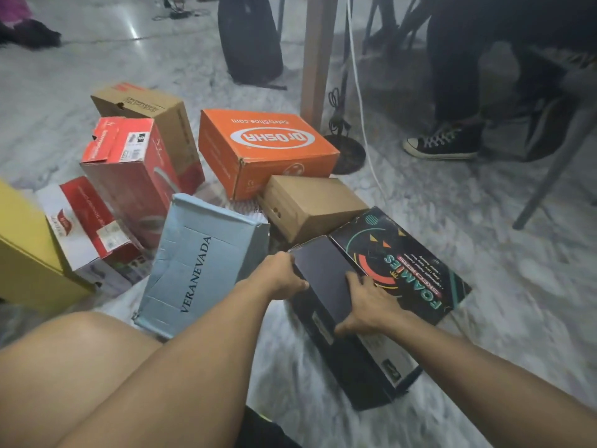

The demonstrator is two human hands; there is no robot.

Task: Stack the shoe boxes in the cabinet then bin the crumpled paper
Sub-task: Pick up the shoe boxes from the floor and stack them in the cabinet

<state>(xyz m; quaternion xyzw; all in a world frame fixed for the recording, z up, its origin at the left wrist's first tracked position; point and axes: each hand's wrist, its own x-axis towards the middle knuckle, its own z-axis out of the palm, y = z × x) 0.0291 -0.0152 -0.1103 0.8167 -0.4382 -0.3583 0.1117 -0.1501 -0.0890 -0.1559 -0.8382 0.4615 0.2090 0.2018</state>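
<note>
Several shoe boxes lie on the marble floor in front of me. Both hands grip a plain black shoe box [326,282]: my left hand [284,276] holds its left edge, my right hand [365,305] its right side and near corner. It rests beside a black box printed "Foamies Sneakers" [400,260]. A pale blue "Veranevada" box [197,263] leans to the left of my hands. Behind stand a small brown box [313,205], an orange box [268,150], a red box [135,176], a tall brown carton [151,108], a red-and-white box [87,231] and a yellow box [26,247]. No cabinet, bin or crumpled paper shows.
My bare knee [80,360] fills the lower left. A wooden table leg [318,56], a white cable [358,85] and a round black stand base [347,153] are behind the boxes. Another person's black sneaker [442,143] and a chair leg [555,169] are at the right. A black bag [248,37] stands at the back.
</note>
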